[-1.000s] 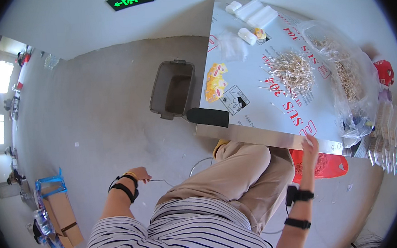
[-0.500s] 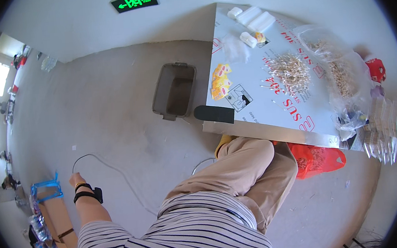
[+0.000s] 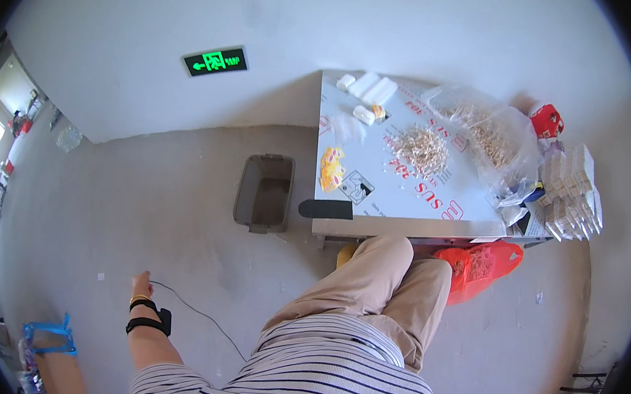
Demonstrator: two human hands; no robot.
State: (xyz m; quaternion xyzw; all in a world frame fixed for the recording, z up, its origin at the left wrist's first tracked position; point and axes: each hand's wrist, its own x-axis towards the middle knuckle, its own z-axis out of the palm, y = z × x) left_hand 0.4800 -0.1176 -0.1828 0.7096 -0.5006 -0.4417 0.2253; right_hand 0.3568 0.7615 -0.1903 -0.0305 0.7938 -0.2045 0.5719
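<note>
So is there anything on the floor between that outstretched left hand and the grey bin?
Nothing visible does. The left hand is held out over bare concrete floor, and the stretch up to the grey bin shows only floor. A thin dark cable trails from the wrist back toward the body, not toward the bin.

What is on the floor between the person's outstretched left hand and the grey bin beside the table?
In the head view, only bare concrete floor lies between the left hand and the grey bin. A thin dark cable trails away from the hand, toward the person's body instead.
</note>
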